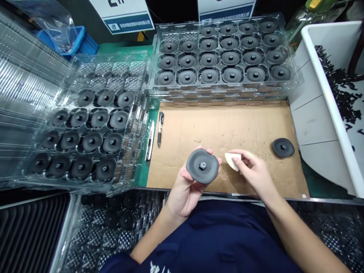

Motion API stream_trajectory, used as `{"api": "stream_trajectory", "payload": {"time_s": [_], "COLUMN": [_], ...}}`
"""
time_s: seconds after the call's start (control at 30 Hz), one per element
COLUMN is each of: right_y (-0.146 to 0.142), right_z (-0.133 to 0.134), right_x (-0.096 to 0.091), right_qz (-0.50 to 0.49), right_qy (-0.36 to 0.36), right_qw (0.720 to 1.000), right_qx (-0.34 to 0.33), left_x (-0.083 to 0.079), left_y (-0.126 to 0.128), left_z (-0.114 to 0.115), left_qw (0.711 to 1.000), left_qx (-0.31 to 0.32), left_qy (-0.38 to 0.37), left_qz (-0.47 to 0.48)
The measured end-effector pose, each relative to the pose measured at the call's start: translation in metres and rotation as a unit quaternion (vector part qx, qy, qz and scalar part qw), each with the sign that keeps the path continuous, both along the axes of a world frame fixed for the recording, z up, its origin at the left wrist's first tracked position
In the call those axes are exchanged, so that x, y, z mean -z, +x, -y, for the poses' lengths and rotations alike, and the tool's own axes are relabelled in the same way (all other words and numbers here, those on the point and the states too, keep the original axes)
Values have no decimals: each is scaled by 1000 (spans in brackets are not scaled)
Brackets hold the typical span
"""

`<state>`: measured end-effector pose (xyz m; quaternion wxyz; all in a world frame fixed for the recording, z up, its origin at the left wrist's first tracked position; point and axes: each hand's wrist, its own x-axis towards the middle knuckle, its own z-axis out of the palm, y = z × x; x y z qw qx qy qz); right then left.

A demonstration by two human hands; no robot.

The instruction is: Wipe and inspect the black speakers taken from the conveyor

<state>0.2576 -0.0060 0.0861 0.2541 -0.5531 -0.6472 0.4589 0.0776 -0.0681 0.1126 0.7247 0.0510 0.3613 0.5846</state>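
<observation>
My left hand (pixel 182 191) holds a black round disc (pixel 202 166) with a small metal nut at its centre, face up above the near edge of a brown cardboard sheet (pixel 222 129). My right hand (pixel 251 168) pinches a small white wedge-shaped piece (pixel 231 160) just to the right of the disc, a short gap between them. A second black disc (pixel 283 147) lies alone on the cardboard at the right.
A clear plastic tray (pixel 142 113) partly filled with discs stands at left, another full tray (pixel 287 49) at the back. A pen (pixel 160 129) and a cutter (pixel 149 141) lie between tray and cardboard. A white bin (pixel 327 98) with small black parts stands at right.
</observation>
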Motion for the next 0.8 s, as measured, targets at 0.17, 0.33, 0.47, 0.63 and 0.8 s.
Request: {"api": "stream_trajectory", "payload": {"time_s": [0.17,0.33,0.47,0.63,0.8], "right_y": [-38,-55,-57,-38,-26], "right_z": [4,1,-6,4,6], "right_x": [-71,-83,-78,-80,-88], "right_qz": [-80,-66,-51,-116,72], "right_qy": [193,153,217,187,204], "right_qw": [975,952,958,942,965], "right_qx": [-74,-256,-178,-252,-150], "left_x": [-8,-7,-7,-18,-20], "left_y": [7,3,3,-2,3], "left_z": [-1,0,-2,-4,-4], "left_qw": [998,994,989,995,998], "left_qx": [-5,-21,-43,2,4], "left_qy": [5,-10,0,26,11], "left_qz": [-55,-108,-139,-94,-60]}}
